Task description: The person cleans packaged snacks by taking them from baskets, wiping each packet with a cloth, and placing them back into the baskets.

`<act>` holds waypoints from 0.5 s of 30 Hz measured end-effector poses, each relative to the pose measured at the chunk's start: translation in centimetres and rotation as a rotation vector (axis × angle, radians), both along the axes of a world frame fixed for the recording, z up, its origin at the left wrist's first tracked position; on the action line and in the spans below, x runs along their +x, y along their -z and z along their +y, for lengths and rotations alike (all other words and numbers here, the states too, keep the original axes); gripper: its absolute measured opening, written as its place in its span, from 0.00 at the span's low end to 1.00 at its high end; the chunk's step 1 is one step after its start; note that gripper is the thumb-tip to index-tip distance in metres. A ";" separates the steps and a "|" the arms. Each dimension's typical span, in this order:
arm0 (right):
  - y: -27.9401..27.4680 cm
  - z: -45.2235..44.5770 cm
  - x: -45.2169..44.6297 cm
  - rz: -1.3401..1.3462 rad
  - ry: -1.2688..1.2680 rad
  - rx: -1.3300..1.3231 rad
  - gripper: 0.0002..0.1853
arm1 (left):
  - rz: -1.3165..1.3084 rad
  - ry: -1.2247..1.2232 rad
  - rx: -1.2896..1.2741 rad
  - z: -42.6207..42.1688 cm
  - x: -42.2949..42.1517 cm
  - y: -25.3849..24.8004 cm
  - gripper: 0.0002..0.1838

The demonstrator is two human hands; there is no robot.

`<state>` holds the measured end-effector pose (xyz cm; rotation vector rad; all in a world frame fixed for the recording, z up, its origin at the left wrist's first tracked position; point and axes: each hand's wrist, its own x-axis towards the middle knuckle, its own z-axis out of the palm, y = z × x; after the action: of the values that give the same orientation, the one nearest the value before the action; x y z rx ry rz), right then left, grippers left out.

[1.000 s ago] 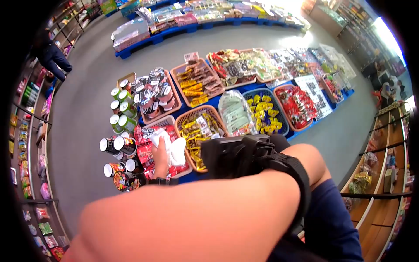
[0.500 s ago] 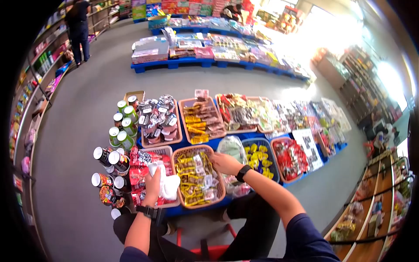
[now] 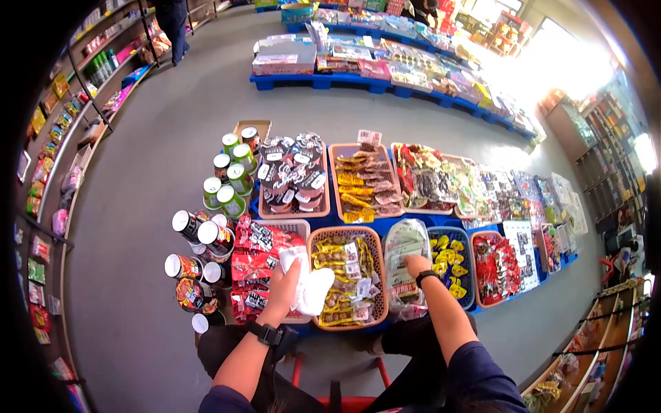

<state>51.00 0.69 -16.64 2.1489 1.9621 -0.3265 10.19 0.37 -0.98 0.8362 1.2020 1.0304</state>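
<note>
My left hand (image 3: 284, 286) is closed round a white cloth (image 3: 310, 288) above the basket of red packets (image 3: 256, 265). To its right stands an orange basket (image 3: 381, 258) of yellow snack packets (image 3: 337, 275). My right hand (image 3: 418, 266) touches the clear plastic-wrapped packs (image 3: 405, 251) between that basket and the blue basket (image 3: 470, 265) with yellow packets. Its fingers look bent over the plastic, and their tips are hidden. Green-labelled cans (image 3: 239, 179) and black tubs (image 3: 217, 237) stand at the left end of the display.
More baskets of snacks (image 3: 363, 180) line the back row. A blue pallet (image 3: 320, 81) with boxed goods lies beyond the aisle. Shelves (image 3: 89, 155) run along the left, others (image 3: 585, 351) at the lower right. A person (image 3: 172, 27) stands at the top left.
My right arm, first across the view close to the camera, has gone to the right, past the yellow packets, onto the plastic-wrapped packs. My left hand keeps the white cloth. The view has shifted.
</note>
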 end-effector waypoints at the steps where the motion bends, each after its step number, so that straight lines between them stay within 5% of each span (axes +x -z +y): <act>1: -0.8 0.0 -0.2 -0.080 -0.019 -0.002 0.09 | -0.002 0.007 0.006 0.0 0.1 0.3 0.16; 7: -5.5 -0.3 1.4 -0.121 -0.134 0.345 0.05 | 0.000 0.029 0.002 0.0 0.0 0.6 0.16; 8: -7.9 -0.3 0.8 -0.170 -0.093 0.327 0.12 | 0.007 0.040 0.001 -0.1 -0.1 0.7 0.16; 15: -21.1 -4.3 0.7 0.246 0.162 0.769 0.05 | -0.159 -0.003 0.067 -0.7 -1.6 3.2 0.18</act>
<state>51.73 -3.66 4.44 2.8479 2.3142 0.1973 8.55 -0.36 -4.15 0.7891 1.0397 1.1236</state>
